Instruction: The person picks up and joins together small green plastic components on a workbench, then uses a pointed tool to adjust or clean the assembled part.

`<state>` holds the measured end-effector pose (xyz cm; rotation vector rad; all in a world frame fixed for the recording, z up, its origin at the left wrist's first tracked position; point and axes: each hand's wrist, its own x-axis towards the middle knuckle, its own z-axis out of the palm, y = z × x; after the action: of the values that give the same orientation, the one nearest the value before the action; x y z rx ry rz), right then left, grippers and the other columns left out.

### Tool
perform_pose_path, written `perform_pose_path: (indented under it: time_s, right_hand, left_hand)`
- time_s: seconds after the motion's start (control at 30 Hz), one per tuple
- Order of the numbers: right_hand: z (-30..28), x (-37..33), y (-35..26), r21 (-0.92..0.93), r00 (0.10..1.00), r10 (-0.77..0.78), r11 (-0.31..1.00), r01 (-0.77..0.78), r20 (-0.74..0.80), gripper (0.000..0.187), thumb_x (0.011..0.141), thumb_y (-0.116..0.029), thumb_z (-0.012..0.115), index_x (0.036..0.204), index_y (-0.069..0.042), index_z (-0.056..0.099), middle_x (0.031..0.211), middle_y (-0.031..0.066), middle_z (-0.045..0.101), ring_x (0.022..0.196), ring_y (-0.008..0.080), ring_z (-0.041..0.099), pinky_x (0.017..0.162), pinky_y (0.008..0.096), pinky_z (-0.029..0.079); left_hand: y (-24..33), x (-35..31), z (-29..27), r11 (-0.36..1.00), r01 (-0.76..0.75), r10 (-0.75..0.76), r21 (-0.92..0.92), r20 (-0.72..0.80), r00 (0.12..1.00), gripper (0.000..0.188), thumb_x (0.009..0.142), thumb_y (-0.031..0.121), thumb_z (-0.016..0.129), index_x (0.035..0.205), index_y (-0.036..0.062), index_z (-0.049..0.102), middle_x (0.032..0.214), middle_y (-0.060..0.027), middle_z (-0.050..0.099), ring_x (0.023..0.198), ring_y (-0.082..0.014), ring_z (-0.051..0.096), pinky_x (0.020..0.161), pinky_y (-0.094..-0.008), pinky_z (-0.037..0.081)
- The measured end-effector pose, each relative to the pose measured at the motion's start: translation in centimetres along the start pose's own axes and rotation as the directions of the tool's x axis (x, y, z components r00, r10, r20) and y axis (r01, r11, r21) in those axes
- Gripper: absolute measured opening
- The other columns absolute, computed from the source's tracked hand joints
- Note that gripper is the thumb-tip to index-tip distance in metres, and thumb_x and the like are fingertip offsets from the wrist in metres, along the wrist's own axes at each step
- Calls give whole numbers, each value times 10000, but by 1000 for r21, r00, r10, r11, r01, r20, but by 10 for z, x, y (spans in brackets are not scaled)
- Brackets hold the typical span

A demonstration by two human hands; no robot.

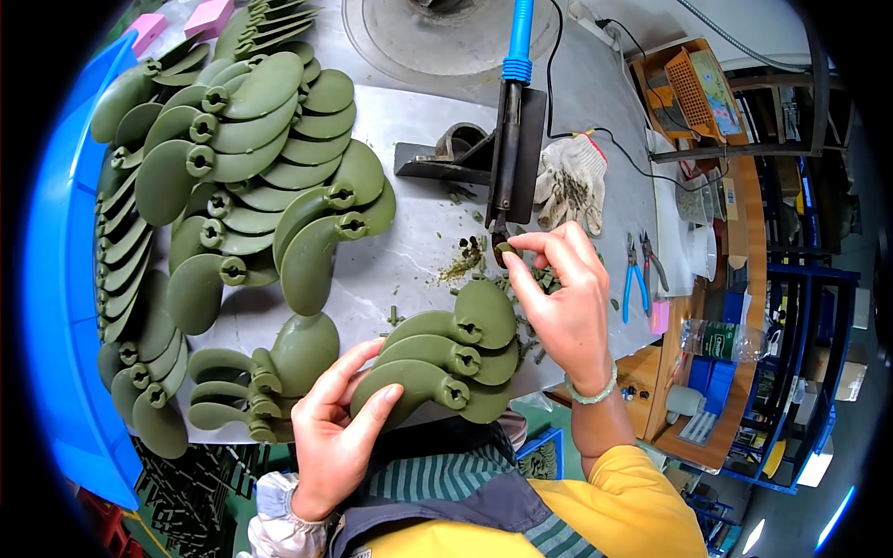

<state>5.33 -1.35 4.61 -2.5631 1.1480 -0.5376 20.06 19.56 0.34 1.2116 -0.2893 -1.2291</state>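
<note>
My left hand [337,430] grips a small stack of green plastic propellers [420,352] at the table's near edge, thumb on top of the nearest blade. Above and right of the stack, my right hand [569,284] is closed in a pinch at the tip of a blue-handled heating iron [513,121]. Between thumb and forefinger shows a bit of a small green piece [504,249], mostly hidden by the fingers. The iron rests on a dark metal stand [446,166], its tip pointing toward me. Green scraps and crumbs [460,262] lie below the tip.
Many green propellers [246,149] lie stacked across the table's left side, beside a blue bin [88,372]. A stained work glove [572,181] and blue-handled pliers [635,284] lie right. An orange basket [693,93] and shelves stand farther right. A black cord trails from the iron.
</note>
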Motion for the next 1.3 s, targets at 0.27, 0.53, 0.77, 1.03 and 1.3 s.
perform_pose_path:
  time_s: [0.27,0.53,0.77,1.03,1.3]
  right_hand:
    - [0,1,-1,7,1000,11,1000,-11,9,154,807,-11,771,952,-6,717,785,53,517,701,157,517,608,296,407]
    - [0,2,-1,8,1000,9,1000,-9,16,153,810,-13,770,954,-6,717,791,55,521,710,159,520,631,295,420]
    - [-2,2,-2,-13,999,28,1000,-27,28,155,810,-17,771,956,-7,719,794,55,524,714,160,519,636,296,422]
    - [-18,-5,-23,187,984,51,979,-83,168,167,795,-4,774,958,-8,735,813,30,551,734,132,518,659,272,424]
    - [-29,-9,-34,267,957,6,960,-88,291,175,809,-37,779,976,-21,729,825,63,564,726,178,550,658,310,471]
  left_hand:
    - [1,2,0,1000,-23,23,8,14,1000,467,925,-55,698,1371,-75,562,1247,-140,687,1117,-160,662,956,-277,528]
    - [1,2,0,999,-30,30,22,11,1000,468,922,-59,700,1369,-77,564,1252,-146,686,1123,-163,660,959,-280,528]
    - [0,2,-1,998,-47,47,33,7,999,466,919,-63,700,1365,-80,568,1259,-152,684,1123,-167,660,960,-284,531]
    - [-2,2,-1,996,-74,74,55,7,997,464,912,-69,703,1358,-80,575,1261,-156,684,1124,-169,660,964,-289,531]
    - [-1,1,1,989,-97,97,109,2,995,461,903,-76,707,1347,-87,583,1273,-158,682,1138,-182,658,983,-301,523]
